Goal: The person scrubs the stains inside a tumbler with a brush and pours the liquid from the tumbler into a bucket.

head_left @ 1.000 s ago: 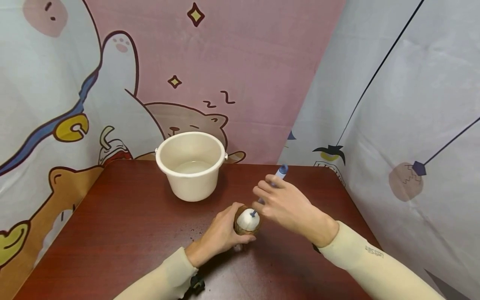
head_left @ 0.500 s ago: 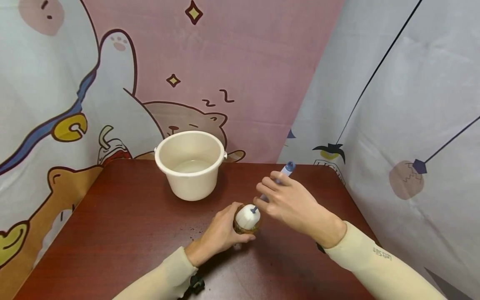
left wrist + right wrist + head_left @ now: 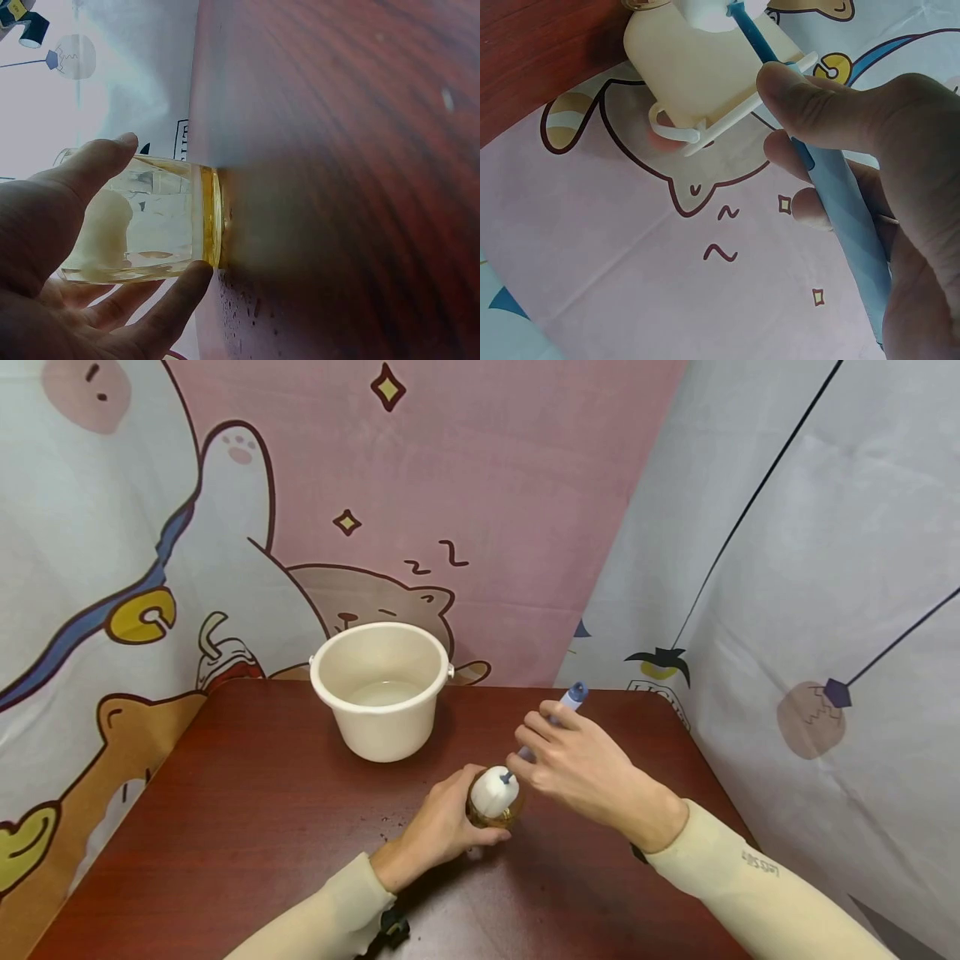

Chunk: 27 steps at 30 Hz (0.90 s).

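My left hand [image 3: 442, 822] grips a clear amber-tinted drinking glass [image 3: 161, 217] from its left side, low over the table. In the left wrist view, my thumb and fingers lie round the glass, which has a thick yellowish base. A white sponge brush head [image 3: 493, 793] sits partly inside the mouth of the glass. Its blue handle [image 3: 840, 210] slants up to the right. My right hand [image 3: 573, 760] holds this handle, with the thumb along it and the fingers wrapped behind. The sponge's lower end shows blurred through the glass wall in the left wrist view.
A cream bucket [image 3: 386, 735] with a little liquid at its bottom stands behind the glass on the reddish-brown table [image 3: 262, 777]. Water drops [image 3: 251, 307] dot the tabletop near the glass. Printed cloth [image 3: 510, 527] hangs behind and beside the table.
My right hand has shifted slightly right, tilting the brush handle that way. The sponge head sits a little higher in the glass's mouth than a second ago. My left hand stays in place.
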{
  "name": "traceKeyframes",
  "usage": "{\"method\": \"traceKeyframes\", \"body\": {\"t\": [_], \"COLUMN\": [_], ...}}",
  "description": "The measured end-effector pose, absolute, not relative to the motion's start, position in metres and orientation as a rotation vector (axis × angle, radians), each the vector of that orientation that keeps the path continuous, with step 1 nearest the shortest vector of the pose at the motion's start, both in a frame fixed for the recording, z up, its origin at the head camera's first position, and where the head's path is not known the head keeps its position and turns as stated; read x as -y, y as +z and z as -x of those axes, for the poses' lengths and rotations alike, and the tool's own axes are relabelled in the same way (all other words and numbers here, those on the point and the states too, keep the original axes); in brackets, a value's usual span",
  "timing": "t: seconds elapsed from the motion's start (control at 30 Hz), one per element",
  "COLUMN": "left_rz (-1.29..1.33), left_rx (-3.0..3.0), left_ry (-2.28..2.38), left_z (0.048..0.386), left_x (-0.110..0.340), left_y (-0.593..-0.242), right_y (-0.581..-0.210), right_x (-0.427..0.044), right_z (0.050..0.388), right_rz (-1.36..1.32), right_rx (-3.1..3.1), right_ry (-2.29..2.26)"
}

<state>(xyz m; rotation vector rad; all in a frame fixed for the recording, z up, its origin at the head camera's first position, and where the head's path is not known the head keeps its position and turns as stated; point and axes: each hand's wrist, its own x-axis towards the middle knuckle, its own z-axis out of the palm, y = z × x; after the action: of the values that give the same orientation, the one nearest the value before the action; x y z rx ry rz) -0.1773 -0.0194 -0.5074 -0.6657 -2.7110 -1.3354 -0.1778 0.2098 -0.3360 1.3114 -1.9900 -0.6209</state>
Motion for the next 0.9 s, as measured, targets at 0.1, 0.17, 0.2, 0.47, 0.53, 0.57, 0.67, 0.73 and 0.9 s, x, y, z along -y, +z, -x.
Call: {"method": "traceKeyframes", "body": {"t": [0.1, 0.17, 0.2, 0.47, 0.53, 0.57, 0.67, 0.73, 0.9], "left_rz": [0.668, 0.675, 0.68, 0.7, 0.698, 0.699, 0.697, 0.7, 0.708], "left_rx": [2.703, 2.695, 2.692, 2.688, 2.692, 2.692, 2.693, 2.693, 2.694], "left_ry": [-1.336, -1.325, -1.315, -1.274, -1.267, -1.264, -1.257, -1.25, -1.246], "left_z": [0.1774, 0.1771, 0.1769, 0.176, 0.1762, 0.1761, 0.1761, 0.1759, 0.1762], "left_x": [0.0194, 0.0192, 0.0191, 0.0188, 0.019, 0.0191, 0.0193, 0.0195, 0.0197], "left_y": [-0.5071, -0.5067, -0.5065, -0.5063, -0.5061, -0.5059, -0.5056, -0.5051, -0.5042], "right_y": [-0.3359, -0.3357, -0.3355, -0.3364, -0.3359, -0.3357, -0.3359, -0.336, -0.3364], "right_x": [-0.2084, -0.2072, -0.2067, -0.2038, -0.2025, -0.2019, -0.2002, -0.1997, -0.1995], "right_z": [0.1783, 0.1786, 0.1787, 0.1828, 0.1835, 0.1838, 0.1848, 0.1853, 0.186], "right_rz": [-1.304, -1.301, -1.299, -1.29, -1.292, -1.294, -1.298, -1.299, -1.297], "right_rx": [1.988, 1.986, 1.985, 1.971, 1.971, 1.972, 1.971, 1.97, 1.974], "right_ry": [-0.625, -0.629, -0.633, -0.665, -0.673, -0.676, -0.692, -0.703, -0.714]}}
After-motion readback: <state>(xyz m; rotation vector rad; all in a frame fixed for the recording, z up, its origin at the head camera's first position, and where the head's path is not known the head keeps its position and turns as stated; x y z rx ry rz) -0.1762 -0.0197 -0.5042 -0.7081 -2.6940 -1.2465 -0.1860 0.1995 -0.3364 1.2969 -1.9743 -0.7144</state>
